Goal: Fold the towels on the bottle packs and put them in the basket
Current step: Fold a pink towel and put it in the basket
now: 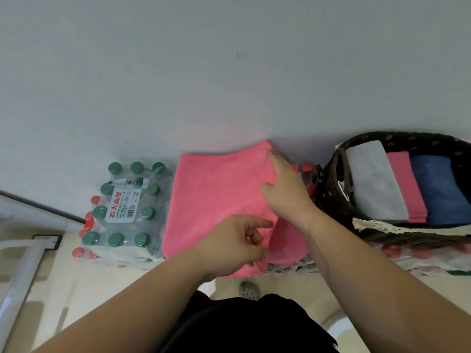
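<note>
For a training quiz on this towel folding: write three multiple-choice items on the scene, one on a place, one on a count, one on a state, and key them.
1. Where does the basket stand?
A. Left of the pink towel
B. Right of the pink towel
C. On top of the pink towel

2. How many folded towels lie in the basket?
A. One
B. Three
C. Five

3. How is the right hand?
A. Flat on the pink towel
B. Gripping a bottle
C. Inside the basket

Key:
1 B: its woven wall sits past the towel's right edge.
2 B: a grey towel, a folded pink towel and a blue towel lie side by side.
3 A: its fingers lie straight on the cloth.
</note>
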Demonstrator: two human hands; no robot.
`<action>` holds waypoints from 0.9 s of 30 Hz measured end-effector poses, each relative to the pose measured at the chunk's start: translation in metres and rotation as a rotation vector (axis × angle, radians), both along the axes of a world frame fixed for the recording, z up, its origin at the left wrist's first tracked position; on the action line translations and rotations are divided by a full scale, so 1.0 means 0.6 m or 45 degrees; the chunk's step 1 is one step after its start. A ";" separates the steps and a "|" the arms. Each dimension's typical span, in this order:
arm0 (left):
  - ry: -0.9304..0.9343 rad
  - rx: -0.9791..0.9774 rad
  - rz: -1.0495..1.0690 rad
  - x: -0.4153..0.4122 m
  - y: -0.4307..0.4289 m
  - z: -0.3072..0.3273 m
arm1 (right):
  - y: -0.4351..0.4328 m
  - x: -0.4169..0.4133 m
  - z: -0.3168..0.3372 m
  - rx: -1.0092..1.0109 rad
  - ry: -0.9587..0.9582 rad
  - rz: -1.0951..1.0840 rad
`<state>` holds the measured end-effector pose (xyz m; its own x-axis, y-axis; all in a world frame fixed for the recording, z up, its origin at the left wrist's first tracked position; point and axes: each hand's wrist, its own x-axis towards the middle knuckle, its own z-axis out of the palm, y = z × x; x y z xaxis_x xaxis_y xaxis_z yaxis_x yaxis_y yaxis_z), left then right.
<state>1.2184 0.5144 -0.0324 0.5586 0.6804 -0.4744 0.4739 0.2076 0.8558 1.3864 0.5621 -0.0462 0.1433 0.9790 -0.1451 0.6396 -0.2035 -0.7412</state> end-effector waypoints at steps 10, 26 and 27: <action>0.157 0.184 0.126 -0.008 0.009 -0.027 | -0.031 -0.012 -0.010 -0.081 -0.951 0.226; 0.767 0.399 0.860 -0.197 -0.051 -0.071 | 0.051 -0.254 -0.013 -0.083 -0.686 0.754; 0.760 0.359 0.856 -0.197 -0.052 -0.075 | 0.060 -0.264 -0.016 -0.116 -0.736 0.723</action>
<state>1.1000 0.4830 -0.0773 -0.2751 0.9050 -0.3244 0.7065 0.4192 0.5702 1.2280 0.5980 -0.0555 -0.2950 0.9127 -0.2828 0.9398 0.2237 -0.2583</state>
